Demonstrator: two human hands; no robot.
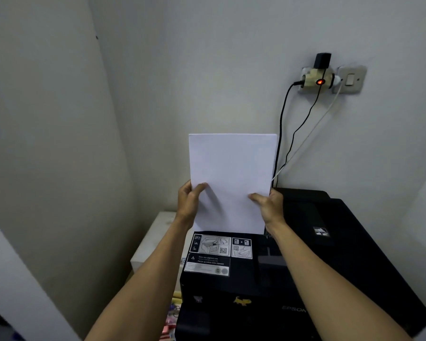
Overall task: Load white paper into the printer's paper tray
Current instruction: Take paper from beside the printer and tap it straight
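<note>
Both hands, left hand and right hand, pinch the upright paper above the printer; uneven lowering toward 6 o'clock could skew or buckle it.

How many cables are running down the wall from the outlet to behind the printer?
3: a thick black cable on the left, a thinner black cable beside it, and a white cable on the right. All drop behind the paper and printer; more may be hidden.
</note>
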